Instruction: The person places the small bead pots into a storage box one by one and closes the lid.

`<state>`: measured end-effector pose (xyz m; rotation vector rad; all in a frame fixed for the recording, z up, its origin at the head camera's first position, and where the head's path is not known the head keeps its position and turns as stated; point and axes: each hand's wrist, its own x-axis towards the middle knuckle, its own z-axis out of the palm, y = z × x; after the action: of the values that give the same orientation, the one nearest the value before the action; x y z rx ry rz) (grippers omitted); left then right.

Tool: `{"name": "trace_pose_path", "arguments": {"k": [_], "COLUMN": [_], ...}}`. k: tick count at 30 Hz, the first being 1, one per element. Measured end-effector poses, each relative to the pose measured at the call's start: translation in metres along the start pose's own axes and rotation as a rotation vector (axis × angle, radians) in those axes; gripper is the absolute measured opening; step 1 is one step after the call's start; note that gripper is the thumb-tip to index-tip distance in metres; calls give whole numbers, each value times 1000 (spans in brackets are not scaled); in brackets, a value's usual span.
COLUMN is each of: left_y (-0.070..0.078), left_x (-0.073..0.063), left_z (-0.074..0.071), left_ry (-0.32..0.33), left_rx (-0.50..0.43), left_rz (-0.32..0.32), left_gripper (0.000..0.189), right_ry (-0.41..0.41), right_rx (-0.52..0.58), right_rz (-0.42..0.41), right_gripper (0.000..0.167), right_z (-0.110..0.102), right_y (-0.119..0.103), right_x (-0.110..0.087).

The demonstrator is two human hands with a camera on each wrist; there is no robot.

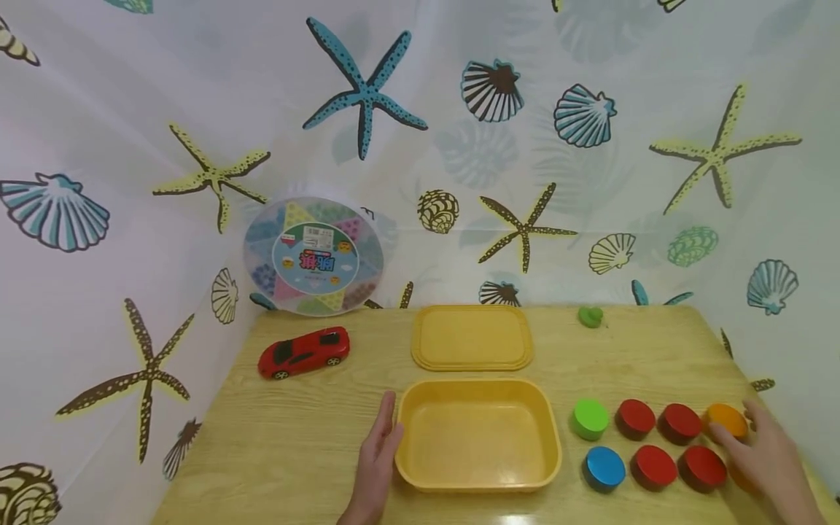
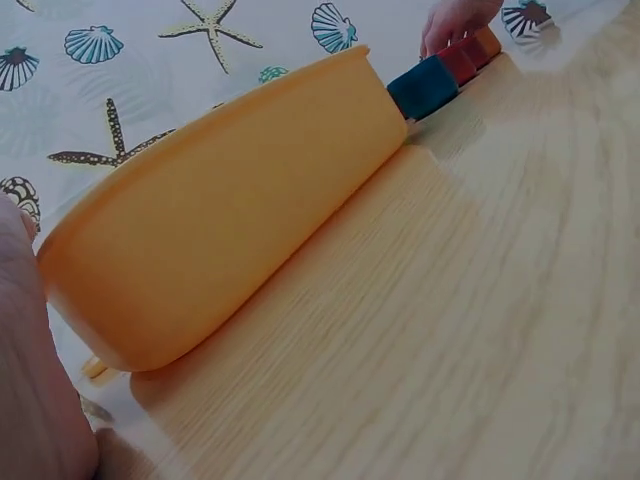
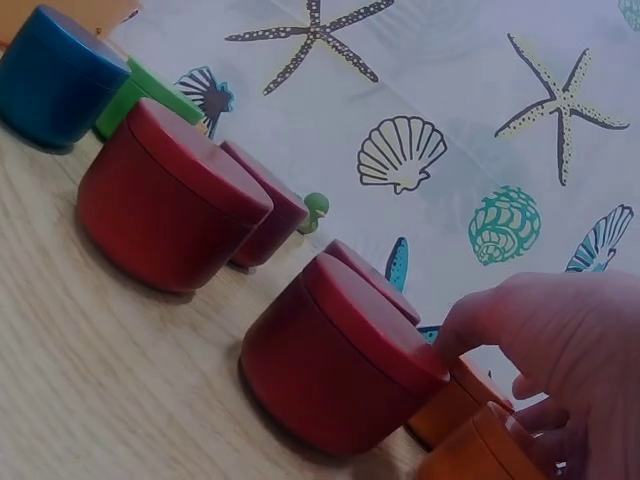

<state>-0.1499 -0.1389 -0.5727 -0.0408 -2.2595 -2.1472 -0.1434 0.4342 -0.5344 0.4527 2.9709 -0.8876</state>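
My left hand [image 1: 375,463] is at the left side of a yellow plastic tub [image 1: 477,477], fingers straight along its rim. In the left wrist view the tub's side wall [image 2: 220,200] stands close to that hand. At the right, my right hand [image 1: 768,452] hovers at two orange round tins, thumb and fingers spread apart. The rear orange tin [image 1: 727,415] is by its thumb; the front orange tin [image 3: 480,450] lies partly hidden under the hand. Beside them stand several red tins [image 1: 702,467], a blue tin [image 1: 604,468] and a green tin [image 1: 590,418].
Behind the tub lies a flat yellow lid [image 1: 471,337]. A red toy car [image 1: 305,353] sits at the back left, near a round game box [image 1: 313,255] leaning on the patterned cloth [image 1: 420,270]. A small green toy [image 1: 590,316] is at the back right.
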Motion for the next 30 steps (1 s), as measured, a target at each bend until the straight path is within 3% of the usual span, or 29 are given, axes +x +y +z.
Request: {"name": "trace_pose_path", "arguments": {"k": [2,6,15,19,25,27,30], "left_y": [0,-2,-4,-4,-2,-1,0], "left_x": [0,-1,-3,-1,0,-1,-1], "left_z": [4,8,12,14,20,22,23], "left_ry": [-10,-28,-71,-63,-31,3,43], "left_rx": [-72,-120,-109,-104,-23,-7,0], "left_rz": [-13,14,21,9,-31,-87,-121], "left_gripper": [66,64,72,68,62,61,59], "right_ry": [-24,-61,-58,-5,84,109,194], "right_rx": [9,-5,-53,-38,-43,-35,-5], "right_rz": [31,70,122,153,201,214,176], "right_gripper": [91,96,105,100,95,95,91], "right_z": [2,3,1,4,3,-1,-9], "right_y": [3,6,4,4,2,-7,-28], "right_x": [-1,-2,5,8,9,7,3]}}
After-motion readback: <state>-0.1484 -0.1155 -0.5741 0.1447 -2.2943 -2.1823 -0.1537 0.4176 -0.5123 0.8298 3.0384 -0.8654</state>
